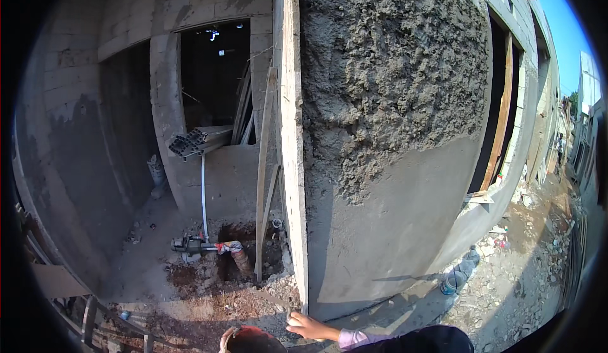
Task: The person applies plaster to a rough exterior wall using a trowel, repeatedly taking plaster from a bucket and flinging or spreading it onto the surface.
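Note:
At the lower edge, my right hand reaches in from the right, its fingers closed on a small handle. A thin, dull shape, seemingly the blade of a trowel, extends left from it and blends into the ground. My left hand grips the rim of a reddish-brown bucket; the frame cuts off most of both, and the bucket's contents are hard to see. Just beyond my right hand stands the wall's pale vertical edge. Right of it, rough wet mortar covers the upper wall, above smoother grey plaster.
On the left, a pump with a white pipe sits beside a dug hole. Wooden planks lean near the wall edge. Metal profiles rest on a window sill. A clear plastic container lies on rubble at right.

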A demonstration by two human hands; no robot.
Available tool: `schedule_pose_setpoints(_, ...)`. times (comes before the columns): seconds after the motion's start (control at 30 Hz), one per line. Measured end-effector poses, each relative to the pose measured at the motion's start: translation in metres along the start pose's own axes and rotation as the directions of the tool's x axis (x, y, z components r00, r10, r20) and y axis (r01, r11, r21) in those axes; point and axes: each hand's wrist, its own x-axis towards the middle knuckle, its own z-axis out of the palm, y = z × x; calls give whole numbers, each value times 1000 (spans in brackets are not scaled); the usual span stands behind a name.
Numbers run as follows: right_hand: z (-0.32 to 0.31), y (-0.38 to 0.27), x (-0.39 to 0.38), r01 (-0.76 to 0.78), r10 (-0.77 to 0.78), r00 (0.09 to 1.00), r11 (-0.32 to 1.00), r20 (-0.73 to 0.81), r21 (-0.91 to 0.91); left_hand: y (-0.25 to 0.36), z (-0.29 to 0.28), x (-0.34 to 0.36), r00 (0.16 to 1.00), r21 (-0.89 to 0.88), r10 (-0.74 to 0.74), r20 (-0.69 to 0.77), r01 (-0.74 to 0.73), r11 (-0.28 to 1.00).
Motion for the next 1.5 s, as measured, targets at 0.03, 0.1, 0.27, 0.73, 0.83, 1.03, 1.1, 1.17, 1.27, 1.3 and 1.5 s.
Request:
schedule_pose_setpoints(0.03, 28, 48, -19, -259, 241, 958, 959, 154, 116, 7, 1, 4, 1000, 7, 30, 9, -30, 1000)
schedule_pose_setpoints(0.1, 35, 79, -11, -301, 277, 946, 945, 170, 132, 12, 6, 8, 992, -23, 117, 48, -116, 993)
schedule_pose_setpoints(0.27, 53, 57, 4, -423, 416, 901, 905, 125, 34, 68, 20, 21, 902, -186, 431, -5, -424, 886)
schedule_pose_setpoints(0.73, 76, 42, -40, -180, -113, 944, 610, -310, -771, 147, 24, 29, 645, -434, 730, 225, -604, 668)
schedule_pose_setpoints(0.83, 106, 101, -54, -16, -117, 982, 732, -148, -681, 135, 31, 36, 715, -405, 669, 204, -561, 722)
schedule_pose_setpoints(1.03, 78, 76, -61, -290, -6, 908, 711, -419, -640, 150, 30, 9, 676, -434, 702, 223, -576, 693)
schedule_pose_setpoints(1.1, 87, 83, -74, -254, 107, 961, 703, -255, -665, 163, 23, 8, 673, -392, 702, 234, -595, 701)
schedule_pose_setpoints(1.17, 78, 74, -84, -200, 205, 977, 777, -60, -596, 158, 21, 9, 718, -407, 660, 220, -548, 731)
schedule_pose_setpoints(1.27, 31, 32, -112, -547, 522, 836, 764, 171, 342, 160, 15, 3, 747, -447, 643, 170, -523, 726)
schedule_pose_setpoints(1.3, 21, 36, -118, -517, 554, 828, 694, 87, 501, 161, 12, 0, 760, -434, 622, 186, -505, 746)
schedule_pose_setpoints(1.5, 95, 69, -91, -208, 165, 978, 822, -127, -530, 161, 8, -7, 695, -482, 699, 170, -560, 674)
